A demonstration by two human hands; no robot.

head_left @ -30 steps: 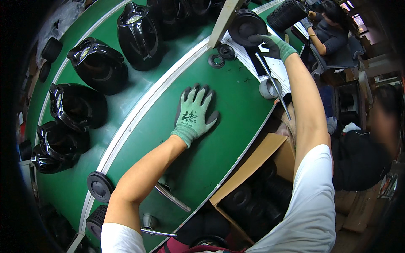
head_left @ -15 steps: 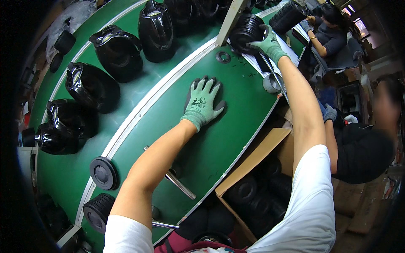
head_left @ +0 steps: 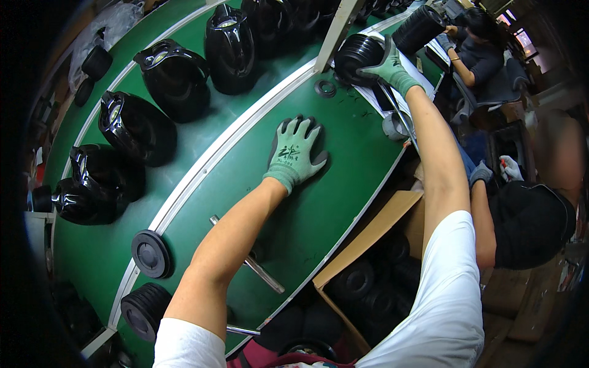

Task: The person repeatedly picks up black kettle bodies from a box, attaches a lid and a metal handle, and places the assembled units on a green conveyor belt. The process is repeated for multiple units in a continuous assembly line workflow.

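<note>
My left hand (head_left: 293,150), in a green glove with dark fingertips, lies flat on the green tabletop (head_left: 343,178), fingers spread and holding nothing. My right hand (head_left: 392,69), gloved alike, reaches to the far end, against the near right side of a stack of black ridged discs (head_left: 358,56). Its thumb and fingers are spread wide apart along the stack; the far fingers are partly hidden. A small black ring (head_left: 325,89) lies on the table left of the stack. A metal rod (head_left: 399,107) slants down beneath my right wrist.
Glossy black kettle-shaped housings (head_left: 175,80) line the left, beyond a white rail (head_left: 205,172). Black round lids (head_left: 151,253) sit by the rail. Metal bars (head_left: 264,273) stand near my left forearm. A cardboard box (head_left: 368,236) holds black rings. Two people work at right.
My right hand has spread its fingers wider, the upper finger now stretched upward beside the stack. My left hand stays flat. The co-worker's gloved hands at right have shifted. The view has moved slightly.
</note>
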